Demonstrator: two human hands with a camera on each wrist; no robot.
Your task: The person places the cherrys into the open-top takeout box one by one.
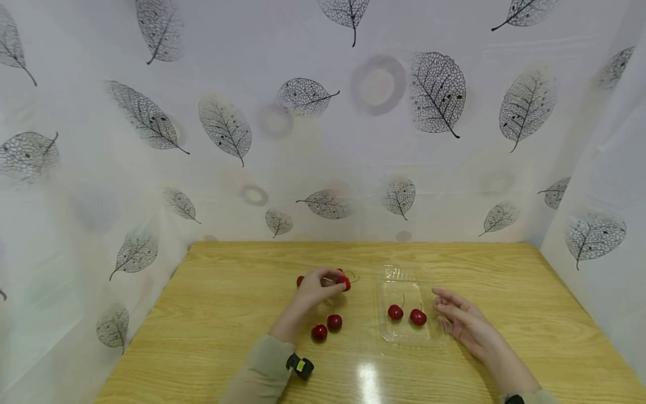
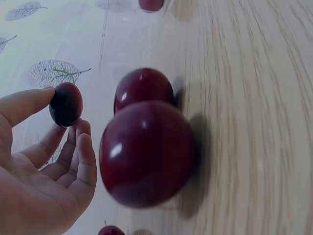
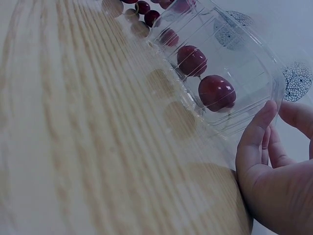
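My left hand (image 1: 318, 287) pinches a dark red cherry (image 2: 66, 104) between thumb and fingertips, raised over the table. Its stem shows in the left wrist view. Two more cherries, a nearer one (image 1: 319, 333) and a farther one (image 1: 335, 322), lie on the table below that hand. My right hand (image 1: 466, 325) holds the right rim of a clear plastic box (image 3: 276, 73), thumb on one side and fingers on the other. Inside the box sit two cherries, one left (image 1: 396, 312) and one right (image 1: 418, 317), side by side.
Another cherry (image 1: 300, 281) lies just behind the left hand, partly covered by it. The wooden table (image 1: 227, 314) reaches back to a pale curtain (image 1: 303, 157) printed with leaves, which also hangs on both sides.
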